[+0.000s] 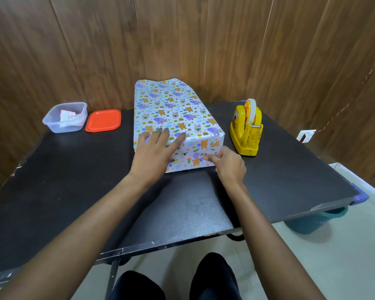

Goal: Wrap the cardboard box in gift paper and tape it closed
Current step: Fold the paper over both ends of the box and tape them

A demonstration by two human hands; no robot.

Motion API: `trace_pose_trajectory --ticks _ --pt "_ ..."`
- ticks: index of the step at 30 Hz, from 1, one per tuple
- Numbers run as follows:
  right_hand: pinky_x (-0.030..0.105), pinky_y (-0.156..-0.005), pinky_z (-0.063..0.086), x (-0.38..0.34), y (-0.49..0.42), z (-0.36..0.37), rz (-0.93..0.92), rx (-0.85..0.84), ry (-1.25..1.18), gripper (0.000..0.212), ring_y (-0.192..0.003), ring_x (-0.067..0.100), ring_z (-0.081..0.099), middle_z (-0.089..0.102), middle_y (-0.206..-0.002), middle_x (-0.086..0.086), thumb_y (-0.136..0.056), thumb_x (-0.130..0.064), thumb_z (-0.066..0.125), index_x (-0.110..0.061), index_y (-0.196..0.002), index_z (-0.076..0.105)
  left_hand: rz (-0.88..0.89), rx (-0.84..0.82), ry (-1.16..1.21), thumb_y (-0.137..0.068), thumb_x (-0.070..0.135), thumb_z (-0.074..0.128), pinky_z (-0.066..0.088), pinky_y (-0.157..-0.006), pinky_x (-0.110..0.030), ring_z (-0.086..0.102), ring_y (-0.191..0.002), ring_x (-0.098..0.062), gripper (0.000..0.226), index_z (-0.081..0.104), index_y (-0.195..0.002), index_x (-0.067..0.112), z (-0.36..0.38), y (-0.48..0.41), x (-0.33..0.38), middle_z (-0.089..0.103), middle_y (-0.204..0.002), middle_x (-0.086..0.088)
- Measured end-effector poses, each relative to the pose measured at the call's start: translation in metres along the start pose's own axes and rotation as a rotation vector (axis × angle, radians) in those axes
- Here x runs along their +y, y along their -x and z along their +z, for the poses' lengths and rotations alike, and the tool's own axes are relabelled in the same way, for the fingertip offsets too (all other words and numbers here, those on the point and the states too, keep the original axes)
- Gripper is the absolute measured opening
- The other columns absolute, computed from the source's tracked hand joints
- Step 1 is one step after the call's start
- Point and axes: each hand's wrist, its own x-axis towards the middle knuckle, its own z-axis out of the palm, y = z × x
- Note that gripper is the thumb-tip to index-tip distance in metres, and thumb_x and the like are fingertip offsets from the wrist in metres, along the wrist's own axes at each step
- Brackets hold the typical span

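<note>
The left hand [158, 148] lies flat on the near top edge of the box [182, 113], fingers straight. The right hand [228, 164] touches the box's near end face with thumb and forefinger, the other fingers curled — whether it pinches anything I cannot tell. The box, covered in gift paper [160, 98], runs lengthwise away from both hands. The tape dispenser [246, 131] stands just right of the box — nearer the right hand.
</note>
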Motion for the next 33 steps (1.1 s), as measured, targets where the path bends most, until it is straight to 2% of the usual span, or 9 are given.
trace_pose_trajectory --ticks 5,8,10,13,16,21,25,27,33 --pt "0.024 -0.051 0.040 0.005 -0.007 -0.023 0.017 -0.069 -0.372 0.024 -0.055 0.014 0.052 0.059 -0.063 0.001 -0.080 -0.011 0.070 -0.015 -0.066 0.051 -0.001 0.007 0.012 -0.052 0.031 0.090 0.046 -0.076 -0.041 0.060 -0.092 -0.029 0.092 0.041 -0.129 0.025 -0.002 -0.003 0.000 0.061 -0.111 -0.015" --pt "0.027 -0.071 0.040 0.000 -0.025 -0.056 -0.011 0.223 -0.263 0.005 -0.090 0.020 0.055 0.063 -0.093 0.004 -0.086 -0.016 0.063 -0.012 -0.088 0.063 0.001 0.013 0.016 -0.052 0.030 0.089 0.045 -0.075 -0.042 0.060 -0.093 -0.030 0.094 0.039 -0.131 0.025 -0.002 -0.003 0.000 0.060 -0.112 -0.015" --pt "0.034 -0.085 0.039 0.000 -0.045 -0.073 -0.006 0.336 -0.047 0.024 -0.116 0.026 0.043 0.055 -0.119 0.009 -0.092 -0.025 0.054 -0.009 -0.110 0.060 -0.002 0.018 0.015 -0.052 0.029 0.089 0.046 -0.076 -0.042 0.060 -0.093 -0.031 0.093 0.040 -0.131 0.025 -0.001 -0.002 0.000 0.061 -0.112 -0.016" --pt "0.045 -0.103 0.031 0.002 -0.077 -0.087 0.133 0.176 0.171 0.043 -0.132 0.031 0.027 0.042 -0.137 0.014 -0.098 -0.038 0.044 -0.007 -0.125 0.054 -0.010 0.014 0.010 -0.052 0.029 0.090 0.046 -0.076 -0.042 0.060 -0.093 -0.031 0.093 0.041 -0.131 0.025 -0.001 -0.002 0.001 0.061 -0.111 -0.016" --pt "0.047 -0.107 0.027 0.000 -0.097 -0.093 0.253 0.024 0.075 0.043 -0.137 0.029 0.022 0.046 -0.137 0.014 -0.096 -0.036 0.049 -0.006 -0.126 0.056 -0.014 0.011 0.009 -0.051 0.029 0.090 0.047 -0.077 -0.042 0.061 -0.093 -0.031 0.093 0.041 -0.130 0.025 -0.001 -0.002 0.001 0.061 -0.112 -0.016" --pt "0.038 -0.088 0.047 -0.007 -0.103 -0.106 0.305 0.106 -0.266 0.034 -0.110 0.024 0.052 0.059 -0.116 0.007 -0.086 -0.021 0.066 0.001 -0.111 0.061 -0.013 0.020 0.009 -0.051 0.028 0.090 0.047 -0.077 -0.042 0.061 -0.093 -0.032 0.093 0.040 -0.130 0.025 -0.001 -0.001 0.002 0.061 -0.112 -0.016" --pt "0.023 -0.052 0.035 0.006 -0.085 -0.099 0.428 -0.003 -0.544 0.010 -0.055 0.011 0.044 0.057 -0.072 0.004 -0.090 -0.006 0.055 -0.003 -0.085 0.064 -0.010 0.022 0.012 -0.051 0.027 0.090 0.047 -0.077 -0.042 0.061 -0.094 -0.032 0.093 0.040 -0.131 0.025 -0.001 -0.002 0.002 0.061 -0.112 -0.017" --pt "0.023 -0.051 0.035 0.014 -0.077 -0.091 0.471 -0.031 -0.624 0.024 -0.052 0.010 0.042 0.053 -0.064 0.000 -0.092 -0.008 0.051 -0.008 -0.070 0.060 -0.009 0.021 0.013 -0.051 0.027 0.090 0.047 -0.077 -0.043 0.061 -0.094 -0.032 0.093 0.040 -0.131 0.025 -0.001 -0.001 0.002 0.061 -0.113 -0.017" --pt "0.022 -0.053 0.040 0.019 -0.062 -0.078 0.439 0.041 -0.867 0.025 -0.057 0.010 0.049 0.057 -0.065 0.001 -0.094 -0.015 0.053 -0.012 -0.069 0.059 -0.011 0.033 0.016 -0.051 0.028 0.090 0.046 -0.078 -0.042 0.061 -0.095 -0.032 0.094 0.040 -0.131 0.025 0.000 -0.001 0.002 0.061 -0.114 -0.017"
